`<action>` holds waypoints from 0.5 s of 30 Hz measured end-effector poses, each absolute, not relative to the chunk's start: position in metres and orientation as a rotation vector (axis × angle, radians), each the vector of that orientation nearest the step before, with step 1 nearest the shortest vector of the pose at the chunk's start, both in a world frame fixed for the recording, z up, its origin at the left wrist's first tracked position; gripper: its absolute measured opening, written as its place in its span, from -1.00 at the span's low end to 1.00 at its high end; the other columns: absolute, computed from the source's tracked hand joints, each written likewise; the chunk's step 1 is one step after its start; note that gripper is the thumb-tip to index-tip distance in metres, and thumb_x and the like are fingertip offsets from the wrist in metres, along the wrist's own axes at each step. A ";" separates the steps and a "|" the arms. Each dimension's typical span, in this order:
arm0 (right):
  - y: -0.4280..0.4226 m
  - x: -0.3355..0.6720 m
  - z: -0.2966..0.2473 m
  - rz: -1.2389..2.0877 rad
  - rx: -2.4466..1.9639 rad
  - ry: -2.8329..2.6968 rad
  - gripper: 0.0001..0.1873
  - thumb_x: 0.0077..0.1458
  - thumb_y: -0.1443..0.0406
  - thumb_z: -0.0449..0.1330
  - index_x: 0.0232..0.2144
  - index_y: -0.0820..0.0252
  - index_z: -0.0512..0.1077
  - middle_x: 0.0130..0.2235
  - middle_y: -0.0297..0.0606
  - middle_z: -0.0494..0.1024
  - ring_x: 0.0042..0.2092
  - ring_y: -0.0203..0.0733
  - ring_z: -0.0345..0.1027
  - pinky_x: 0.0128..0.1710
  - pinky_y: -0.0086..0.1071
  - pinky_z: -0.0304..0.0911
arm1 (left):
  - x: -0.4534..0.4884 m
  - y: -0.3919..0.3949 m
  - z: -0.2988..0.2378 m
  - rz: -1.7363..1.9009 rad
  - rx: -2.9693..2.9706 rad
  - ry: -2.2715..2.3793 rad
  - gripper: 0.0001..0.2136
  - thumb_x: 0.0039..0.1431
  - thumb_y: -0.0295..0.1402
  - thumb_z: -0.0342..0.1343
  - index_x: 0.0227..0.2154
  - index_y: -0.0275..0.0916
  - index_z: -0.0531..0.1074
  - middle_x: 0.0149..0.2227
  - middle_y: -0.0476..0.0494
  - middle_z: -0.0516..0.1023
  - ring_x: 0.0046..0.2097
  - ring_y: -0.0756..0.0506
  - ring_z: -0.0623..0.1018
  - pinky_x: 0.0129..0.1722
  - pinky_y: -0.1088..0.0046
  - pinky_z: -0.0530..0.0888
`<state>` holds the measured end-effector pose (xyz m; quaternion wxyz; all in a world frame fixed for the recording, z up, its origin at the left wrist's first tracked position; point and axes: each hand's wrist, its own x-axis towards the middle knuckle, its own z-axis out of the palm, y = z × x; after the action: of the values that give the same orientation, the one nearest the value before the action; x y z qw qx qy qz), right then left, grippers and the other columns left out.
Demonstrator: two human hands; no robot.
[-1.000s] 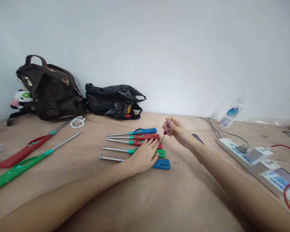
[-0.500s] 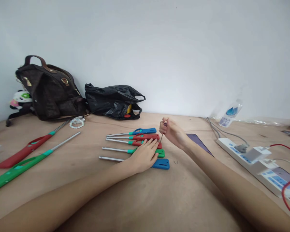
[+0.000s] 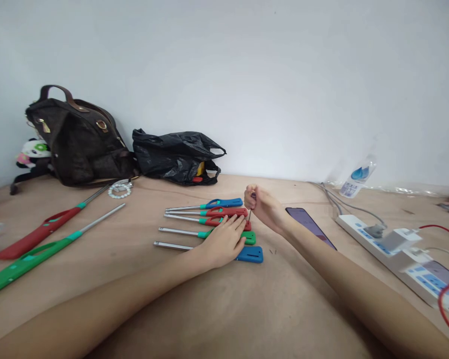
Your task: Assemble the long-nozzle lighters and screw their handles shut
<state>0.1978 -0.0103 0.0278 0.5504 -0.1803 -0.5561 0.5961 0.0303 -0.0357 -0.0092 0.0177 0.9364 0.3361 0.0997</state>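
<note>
Several long-nosed gas lighters lie side by side, metal tubes to the left. They are a blue lighter (image 3: 230,203) at the back, two red lighters, a green lighter (image 3: 250,238) and a nearer blue lighter (image 3: 252,255). My left hand (image 3: 223,242) lies flat across them, fingers stretched onto the nearer red lighter (image 3: 248,226). My right hand (image 3: 265,207) is closed round a screwdriver (image 3: 250,215), its thin shaft pointing down at that red lighter's handle end. The exact tip contact is too small to tell. Tiny screws (image 3: 273,252) lie to the right of the nearer blue lighter.
At left are a larger-looking red lighter (image 3: 41,233) and green lighter (image 3: 30,264), with a bead bracelet (image 3: 119,189) behind. A dark backpack (image 3: 82,144) and black plastic bag (image 3: 172,157) stand by the wall. Rightward are a phone (image 3: 310,227), bottle (image 3: 359,177) and power strip (image 3: 359,234).
My right hand has shifted slightly left and the screwdriver stands more upright. More of the phone shows behind the wrist. My left hand stays on the lighters.
</note>
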 end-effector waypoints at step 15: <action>-0.011 0.198 0.029 1.418 -0.497 -1.281 -0.69 0.03 0.04 0.27 -0.45 0.09 0.32 -0.49 -0.39 0.14 -0.45 -0.26 -0.01 -0.41 -0.37 0.05 | 0.030 -0.036 -0.010 0.340 2.924 1.027 -0.52 0.32 -0.34 -0.27 0.21 -0.49 0.16 0.27 -0.38 0.15 0.30 -0.26 0.16 0.24 0.13 0.12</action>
<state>0.1985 -0.0112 0.0286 0.5511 -0.2099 -0.5414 0.5993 0.0300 -0.0358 -0.0097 0.0118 0.9378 0.3292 0.1092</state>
